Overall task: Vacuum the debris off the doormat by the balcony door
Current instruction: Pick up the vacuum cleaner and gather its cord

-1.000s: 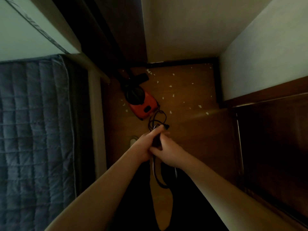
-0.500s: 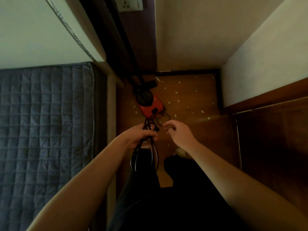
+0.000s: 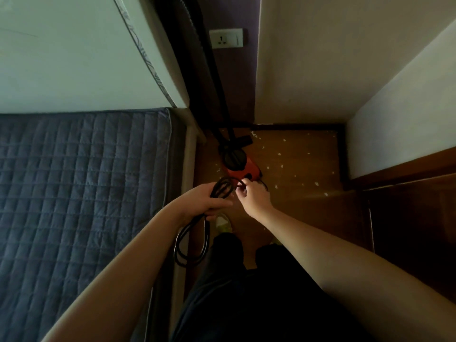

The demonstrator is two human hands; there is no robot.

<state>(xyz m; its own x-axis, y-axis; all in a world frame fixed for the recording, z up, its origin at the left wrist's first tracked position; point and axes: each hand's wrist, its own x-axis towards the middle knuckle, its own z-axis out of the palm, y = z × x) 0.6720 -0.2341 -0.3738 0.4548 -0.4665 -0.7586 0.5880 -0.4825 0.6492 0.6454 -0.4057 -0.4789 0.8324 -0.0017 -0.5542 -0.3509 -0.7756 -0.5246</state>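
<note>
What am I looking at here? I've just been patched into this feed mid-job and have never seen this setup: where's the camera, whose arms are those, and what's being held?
There is no robot. The camera sits on a person's head and looks down, so the two bare arms are the wearer's own. The left hand holds a bundle of black power cord, with loops hanging below it. The right hand pinches a strand of that cord near the bundle. Just beyond the hands, a red vacuum cleaner stands on the wooden floor, and its black hose runs up past a wall socket. White scraps of debris lie scattered on the floor. A quilted grey mattress fills the left side.
</note>
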